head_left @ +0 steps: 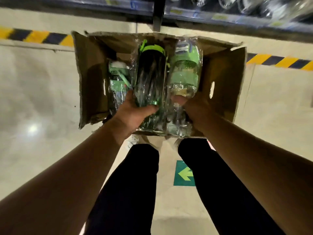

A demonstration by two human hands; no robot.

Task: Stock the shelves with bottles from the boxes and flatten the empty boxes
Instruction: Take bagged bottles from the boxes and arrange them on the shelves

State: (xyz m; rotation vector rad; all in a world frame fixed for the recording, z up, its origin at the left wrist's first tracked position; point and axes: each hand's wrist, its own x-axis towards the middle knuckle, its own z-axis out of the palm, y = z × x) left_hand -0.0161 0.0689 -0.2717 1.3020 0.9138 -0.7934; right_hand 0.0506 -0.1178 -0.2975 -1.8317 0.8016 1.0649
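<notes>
Bottles in clear wrap fill the open cardboard box (221, 77) on the pale floor. Left of the box runs a yellow-and-black floor stripe (37, 37). In the box's left part a small green-capped bottle (118, 77) sits low. At the box's middle, the left hand (135, 112) curls fingers and thumb round the base of a dark bottle (150, 77) with a bright green lid. Just right of it, the right hand (194, 107) grips the base of a pale green bottle (185, 72); its fingers are mostly hidden. Beyond the box stands a shelf (220, 16).
</notes>
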